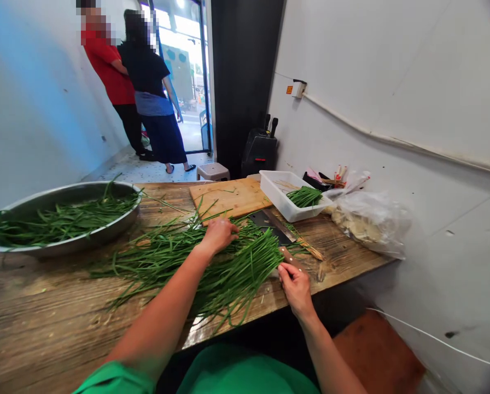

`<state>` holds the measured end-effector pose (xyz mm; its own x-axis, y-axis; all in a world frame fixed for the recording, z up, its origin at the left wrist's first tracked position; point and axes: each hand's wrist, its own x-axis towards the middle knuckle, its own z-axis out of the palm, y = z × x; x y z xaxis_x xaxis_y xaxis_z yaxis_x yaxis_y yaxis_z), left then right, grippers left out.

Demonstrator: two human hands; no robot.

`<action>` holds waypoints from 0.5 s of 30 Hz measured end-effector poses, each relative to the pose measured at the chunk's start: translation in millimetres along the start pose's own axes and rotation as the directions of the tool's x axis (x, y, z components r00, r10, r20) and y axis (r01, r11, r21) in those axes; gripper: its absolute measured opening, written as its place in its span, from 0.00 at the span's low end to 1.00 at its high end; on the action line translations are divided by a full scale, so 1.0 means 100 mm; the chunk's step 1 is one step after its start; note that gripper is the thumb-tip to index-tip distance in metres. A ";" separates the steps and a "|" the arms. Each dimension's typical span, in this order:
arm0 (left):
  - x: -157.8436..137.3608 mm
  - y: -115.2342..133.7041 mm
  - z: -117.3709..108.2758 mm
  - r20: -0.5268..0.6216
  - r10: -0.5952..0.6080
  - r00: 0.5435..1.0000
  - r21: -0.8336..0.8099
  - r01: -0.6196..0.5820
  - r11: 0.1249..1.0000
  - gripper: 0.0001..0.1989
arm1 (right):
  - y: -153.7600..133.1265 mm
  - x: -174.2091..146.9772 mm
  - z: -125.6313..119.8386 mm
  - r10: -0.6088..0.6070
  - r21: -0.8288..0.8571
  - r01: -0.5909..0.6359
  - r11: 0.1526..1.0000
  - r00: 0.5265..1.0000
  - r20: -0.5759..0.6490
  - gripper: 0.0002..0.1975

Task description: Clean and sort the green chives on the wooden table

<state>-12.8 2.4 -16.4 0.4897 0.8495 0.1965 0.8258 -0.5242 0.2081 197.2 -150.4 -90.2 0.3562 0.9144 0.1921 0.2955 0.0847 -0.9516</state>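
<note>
A wide pile of long green garlic chives (237, 268) lies across the table in front of me, cut ends toward the right. My left hand (219, 235) is over the upper part of the pile, its fingers curled down among the stalks. Beside the cut ends, my right hand (296, 287) is closed with thumb and forefinger pinched; what lies between them is too small to tell. Just behind those fingers shows a riveted brown knife handle (291, 258). A metal blade (280, 225) rests past the pile, next to a dark flat piece (263, 219).
A large metal basin (85, 235) of loose greens stands left. Behind the pile are a wooden cutting board (228, 198) and a white plastic bin (292, 210) holding chives. A clear bag (368, 219) sits by the right wall. Two people stand near the doorway.
</note>
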 end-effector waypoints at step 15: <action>0.11 0.03 0.05 -0.136 -0.150 0.979 -0.464 0.070 0.883 0.11 | 0.01 -0.01 0.00 0.007 0.003 -0.007 1.000 1.000 0.006 0.19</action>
<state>-3.4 9.9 -18.4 0.3179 0.9021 0.2917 0.6336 -0.4310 0.6425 197.7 -151.1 -91.3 0.3530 0.9174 0.1840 0.2907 0.0794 -0.9535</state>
